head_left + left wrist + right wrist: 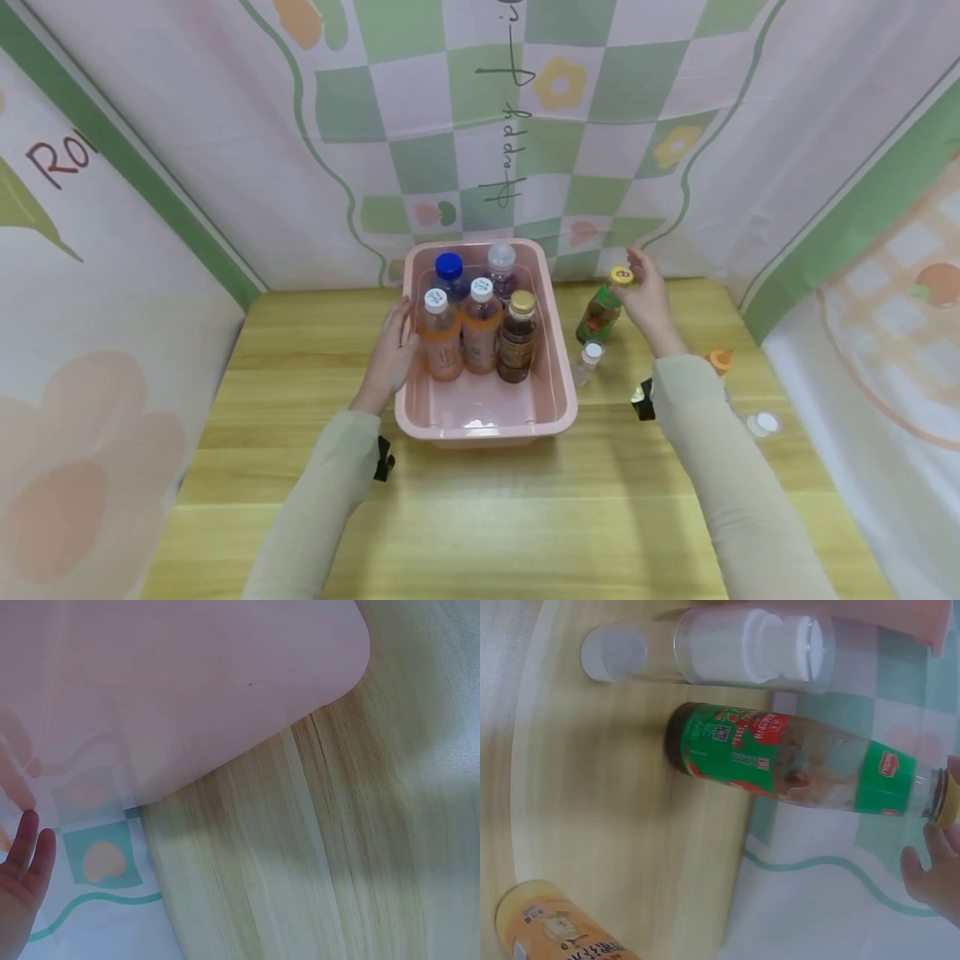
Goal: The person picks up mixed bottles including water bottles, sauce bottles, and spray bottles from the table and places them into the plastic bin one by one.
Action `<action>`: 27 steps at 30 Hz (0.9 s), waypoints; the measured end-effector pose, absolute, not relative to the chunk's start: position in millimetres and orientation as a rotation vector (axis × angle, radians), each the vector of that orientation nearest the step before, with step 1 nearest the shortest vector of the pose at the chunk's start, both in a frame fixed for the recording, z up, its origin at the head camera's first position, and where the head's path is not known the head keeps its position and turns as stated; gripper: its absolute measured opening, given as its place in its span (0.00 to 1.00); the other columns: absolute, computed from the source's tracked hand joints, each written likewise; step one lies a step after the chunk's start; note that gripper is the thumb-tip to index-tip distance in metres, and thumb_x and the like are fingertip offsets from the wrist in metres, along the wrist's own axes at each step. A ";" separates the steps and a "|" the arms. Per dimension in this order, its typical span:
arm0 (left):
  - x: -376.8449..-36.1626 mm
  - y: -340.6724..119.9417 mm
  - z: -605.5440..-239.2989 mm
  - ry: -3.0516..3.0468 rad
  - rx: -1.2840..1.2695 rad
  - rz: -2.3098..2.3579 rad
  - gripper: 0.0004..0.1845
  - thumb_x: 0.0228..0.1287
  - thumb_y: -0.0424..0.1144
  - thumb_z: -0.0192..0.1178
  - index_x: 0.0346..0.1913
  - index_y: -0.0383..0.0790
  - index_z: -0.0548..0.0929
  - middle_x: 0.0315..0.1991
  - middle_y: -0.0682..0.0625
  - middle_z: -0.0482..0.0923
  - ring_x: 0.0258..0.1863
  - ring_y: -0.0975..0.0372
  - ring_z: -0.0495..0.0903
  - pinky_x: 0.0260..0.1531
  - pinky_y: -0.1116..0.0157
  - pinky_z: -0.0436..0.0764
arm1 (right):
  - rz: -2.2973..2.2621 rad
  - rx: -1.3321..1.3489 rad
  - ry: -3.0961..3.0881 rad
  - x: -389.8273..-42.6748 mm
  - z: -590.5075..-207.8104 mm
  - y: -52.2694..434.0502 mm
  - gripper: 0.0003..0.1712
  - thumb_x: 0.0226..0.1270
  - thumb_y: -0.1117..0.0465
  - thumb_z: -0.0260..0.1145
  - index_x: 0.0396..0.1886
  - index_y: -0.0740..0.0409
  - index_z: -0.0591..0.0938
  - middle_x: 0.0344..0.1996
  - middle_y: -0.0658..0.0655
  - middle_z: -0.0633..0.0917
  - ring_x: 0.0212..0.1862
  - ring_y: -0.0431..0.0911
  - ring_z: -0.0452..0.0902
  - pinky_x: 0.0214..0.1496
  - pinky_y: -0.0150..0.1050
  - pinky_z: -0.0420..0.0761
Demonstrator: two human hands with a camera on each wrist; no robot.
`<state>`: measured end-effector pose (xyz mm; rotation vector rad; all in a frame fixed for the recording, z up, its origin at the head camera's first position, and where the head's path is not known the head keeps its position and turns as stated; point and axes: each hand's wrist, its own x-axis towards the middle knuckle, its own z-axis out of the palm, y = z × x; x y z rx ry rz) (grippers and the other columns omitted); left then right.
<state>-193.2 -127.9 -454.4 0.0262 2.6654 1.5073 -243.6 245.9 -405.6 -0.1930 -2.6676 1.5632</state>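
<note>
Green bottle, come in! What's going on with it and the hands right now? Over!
Left hand flat against pink bin wall. Right hand fingertips on yellow cap of green-label bottle, bottle standing on table. Small clear bottle stands between it and bin.

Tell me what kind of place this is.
Most likely a staged tabletop set, not a real kitchen: a wooden table closed in on three sides by printed fabric backdrops, with a pink bin of drink bottles. The left hand rests on the bin; the right hand holds a green-labelled bottle.
</note>
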 end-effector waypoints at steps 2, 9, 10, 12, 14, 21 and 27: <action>-193.2 -127.7 -455.0 2.670 0.028 1.510 0.32 0.70 0.40 0.43 0.76 0.49 0.51 0.78 0.52 0.43 0.77 0.51 0.47 0.75 0.47 0.52 | 1.577 -0.200 -2.666 -243.2 -407.1 246.8 0.44 0.64 0.73 0.57 0.76 0.58 0.48 0.75 0.64 0.52 0.75 0.60 0.49 0.76 0.57 0.58; -192.8 -127.5 -455.3 2.666 0.025 1.513 0.32 0.70 0.40 0.43 0.76 0.49 0.50 0.78 0.51 0.43 0.77 0.51 0.47 0.75 0.45 0.52 | 1.570 -0.213 -2.658 -243.1 -409.8 247.3 0.44 0.64 0.73 0.57 0.76 0.57 0.48 0.75 0.65 0.53 0.74 0.61 0.54 0.74 0.56 0.62; -192.7 -127.4 -455.2 2.665 0.023 1.514 0.32 0.70 0.40 0.43 0.76 0.49 0.50 0.78 0.51 0.43 0.77 0.51 0.47 0.74 0.45 0.52 | 1.561 -0.218 -2.659 -243.2 -410.2 247.3 0.44 0.63 0.73 0.58 0.76 0.58 0.48 0.74 0.65 0.54 0.73 0.61 0.54 0.74 0.56 0.62; -192.5 -127.3 -455.2 2.664 0.020 1.517 0.32 0.70 0.41 0.43 0.76 0.50 0.50 0.78 0.51 0.43 0.77 0.51 0.47 0.74 0.45 0.53 | 1.544 -0.234 -2.658 -243.5 -411.1 247.3 0.44 0.62 0.73 0.59 0.75 0.59 0.49 0.74 0.66 0.55 0.73 0.61 0.55 0.74 0.56 0.63; -192.5 -127.2 -455.2 2.667 0.019 1.517 0.32 0.70 0.41 0.43 0.76 0.50 0.51 0.78 0.51 0.43 0.77 0.51 0.47 0.74 0.45 0.53 | 1.528 -0.253 -2.655 -243.6 -412.0 247.5 0.44 0.62 0.73 0.59 0.75 0.60 0.50 0.73 0.67 0.56 0.73 0.62 0.55 0.74 0.56 0.62; -192.5 -127.4 -454.3 2.656 0.017 1.523 0.33 0.70 0.41 0.43 0.76 0.51 0.50 0.78 0.53 0.42 0.77 0.52 0.46 0.75 0.46 0.52 | 1.490 -0.320 -2.646 -243.5 -414.9 249.7 0.46 0.60 0.73 0.62 0.75 0.59 0.52 0.72 0.68 0.59 0.71 0.63 0.57 0.73 0.55 0.64; -192.4 -127.9 -453.7 2.651 0.016 1.524 0.32 0.70 0.41 0.43 0.76 0.51 0.50 0.78 0.52 0.42 0.77 0.51 0.47 0.74 0.45 0.53 | 1.479 -0.349 -2.612 -244.9 -418.0 249.7 0.45 0.59 0.73 0.64 0.74 0.58 0.54 0.71 0.67 0.61 0.70 0.61 0.59 0.73 0.53 0.66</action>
